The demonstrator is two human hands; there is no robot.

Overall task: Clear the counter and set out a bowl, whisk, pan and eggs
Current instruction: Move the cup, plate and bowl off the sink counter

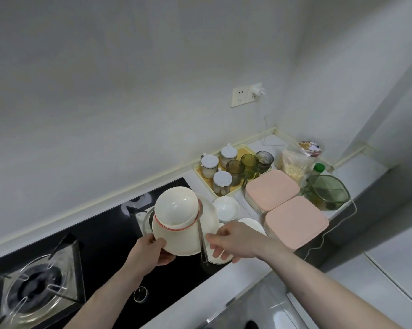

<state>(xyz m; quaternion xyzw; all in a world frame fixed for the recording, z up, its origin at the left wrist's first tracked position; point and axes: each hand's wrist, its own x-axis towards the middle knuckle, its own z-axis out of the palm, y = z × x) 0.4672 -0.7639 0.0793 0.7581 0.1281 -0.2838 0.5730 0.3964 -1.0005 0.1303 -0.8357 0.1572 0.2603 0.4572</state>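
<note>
Between our two hands, over the black hob (100,236), we carry a stack of cream bowls (176,210) tilted on a plate (207,214), a metal spoon (201,231) sloping down its near side. Our left hand (152,251) grips the stack's near rim, fingers curled beneath, thumb on top. Our right hand (233,238) pinches the rim beside the spoon, other fingers loosely spread over a white dish (220,258). Beyond the right fingers sits a small white bowl (226,207) on the desk (245,269), with two pink-lidded boxes (295,219) further right.
</note>
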